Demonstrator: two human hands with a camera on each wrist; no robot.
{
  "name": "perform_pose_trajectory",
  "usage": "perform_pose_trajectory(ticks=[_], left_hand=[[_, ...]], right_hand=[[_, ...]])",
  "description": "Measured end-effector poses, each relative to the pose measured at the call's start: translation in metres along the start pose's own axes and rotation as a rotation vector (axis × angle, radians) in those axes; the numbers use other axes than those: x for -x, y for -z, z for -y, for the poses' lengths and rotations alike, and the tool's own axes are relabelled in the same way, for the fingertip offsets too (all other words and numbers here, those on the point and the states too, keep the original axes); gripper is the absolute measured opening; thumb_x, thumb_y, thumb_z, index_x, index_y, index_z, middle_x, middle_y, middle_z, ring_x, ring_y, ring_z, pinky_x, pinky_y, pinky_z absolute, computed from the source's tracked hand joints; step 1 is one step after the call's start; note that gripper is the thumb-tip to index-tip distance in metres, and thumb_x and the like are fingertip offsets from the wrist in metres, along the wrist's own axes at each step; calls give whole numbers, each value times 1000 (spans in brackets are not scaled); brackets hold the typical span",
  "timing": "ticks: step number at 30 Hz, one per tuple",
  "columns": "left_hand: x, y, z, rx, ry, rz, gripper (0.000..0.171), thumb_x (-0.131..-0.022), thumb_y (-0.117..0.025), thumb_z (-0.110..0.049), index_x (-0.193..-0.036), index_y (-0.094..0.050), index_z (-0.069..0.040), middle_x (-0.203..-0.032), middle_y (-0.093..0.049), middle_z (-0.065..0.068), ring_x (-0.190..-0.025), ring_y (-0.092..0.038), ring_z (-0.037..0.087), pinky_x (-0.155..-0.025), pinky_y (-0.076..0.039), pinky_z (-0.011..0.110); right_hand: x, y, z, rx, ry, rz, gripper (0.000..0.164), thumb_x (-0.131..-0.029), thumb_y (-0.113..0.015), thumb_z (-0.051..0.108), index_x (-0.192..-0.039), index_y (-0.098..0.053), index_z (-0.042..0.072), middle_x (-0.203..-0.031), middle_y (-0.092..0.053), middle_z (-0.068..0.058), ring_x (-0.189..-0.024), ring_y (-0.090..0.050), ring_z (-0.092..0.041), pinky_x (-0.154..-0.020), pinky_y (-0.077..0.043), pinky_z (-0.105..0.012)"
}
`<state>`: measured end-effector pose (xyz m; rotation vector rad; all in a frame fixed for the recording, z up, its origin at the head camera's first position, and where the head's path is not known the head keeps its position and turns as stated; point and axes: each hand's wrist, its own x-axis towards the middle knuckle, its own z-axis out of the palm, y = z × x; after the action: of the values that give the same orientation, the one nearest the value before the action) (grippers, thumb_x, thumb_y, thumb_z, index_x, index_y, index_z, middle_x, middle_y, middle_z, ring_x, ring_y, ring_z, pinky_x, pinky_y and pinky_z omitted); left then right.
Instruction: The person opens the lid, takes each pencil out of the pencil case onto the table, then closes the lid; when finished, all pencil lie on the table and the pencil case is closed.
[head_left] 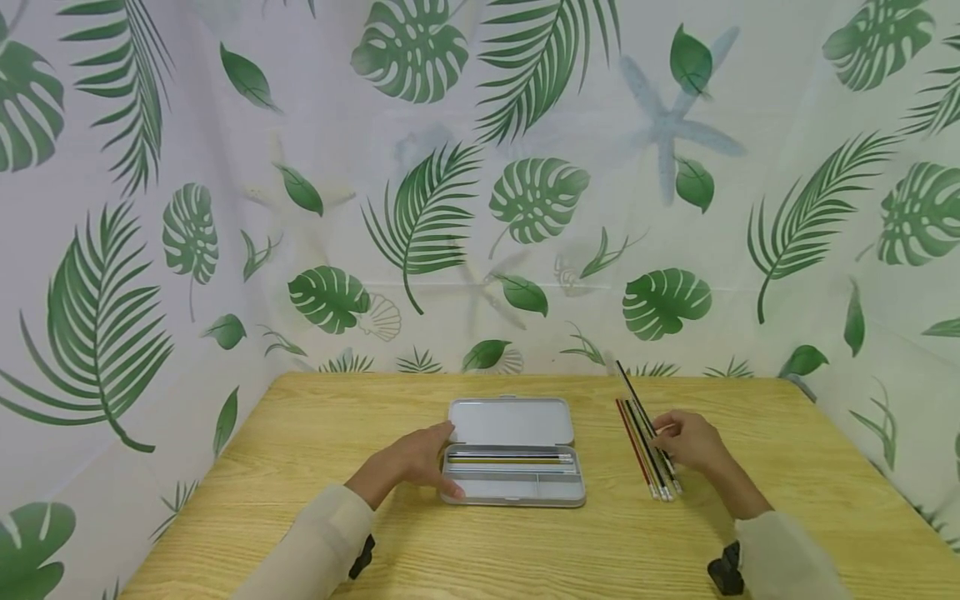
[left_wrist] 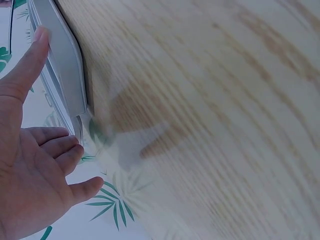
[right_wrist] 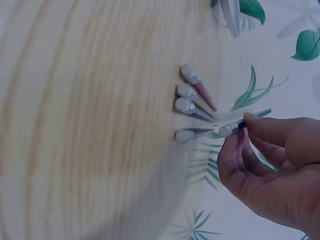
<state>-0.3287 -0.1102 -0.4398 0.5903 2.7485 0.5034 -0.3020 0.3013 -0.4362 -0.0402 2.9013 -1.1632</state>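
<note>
A grey pencil case [head_left: 517, 502] lies on the table with its lid [head_left: 510, 421] folded back. Several pencils [head_left: 510, 459] are in its far compartment. My left hand [head_left: 412, 458] rests at the case's left end, the thumb by the front corner and the fingers near the hinge. On the right, my right hand [head_left: 693, 442] pinches a dark pencil [right_wrist: 235, 127] with a white eraser between thumb and fingers, its far end angled away. Beneath and beside it lie other eraser-tipped pencils, among them a red pencil [head_left: 636, 446].
The wood-grain table [head_left: 360, 550] runs back to a white, leaf-printed sheet [head_left: 450, 333] that hangs behind it and along both sides. Two smaller front compartments of the case show their bare floor. A dark strap mount [head_left: 726, 570] sits at the right wrist.
</note>
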Motion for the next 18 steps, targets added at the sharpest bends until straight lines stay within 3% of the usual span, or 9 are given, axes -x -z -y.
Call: perform_pose_trajectory(ticks=[5, 9, 18], left_hand=[[0, 0, 1, 8, -3, -1, 114, -64, -84, -47, -149, -24, 0, -153, -32, 15, -140, -34, 32, -114, -32, 45], [1, 0, 2, 15, -6, -6, 114, -64, -85, -47, -149, -25, 0, -152, -33, 16, -139, -35, 32, -114, -32, 45], [1, 0, 3, 15, -9, 5, 113, -65, -84, -47, -149, -24, -1, -154, -30, 15, -140, -33, 32, -114, -31, 45]], right_hand=[[4, 6, -10, 6, -87, 21, 37, -89, -56, 7, -118, -54, -14, -102, -63, -29, -72, -64, -21, -59, -52, -35], [6, 10, -15, 35, -97, 38, 38, -88, -58, 9, -117, -55, -15, -104, -63, -30, -69, -66, -21, -59, -54, -35], [5, 5, -28, 32, -170, 24, 21, -81, -67, 5, -96, -65, -10, -75, -65, -12, -61, -61, -15, -54, -56, -29]])
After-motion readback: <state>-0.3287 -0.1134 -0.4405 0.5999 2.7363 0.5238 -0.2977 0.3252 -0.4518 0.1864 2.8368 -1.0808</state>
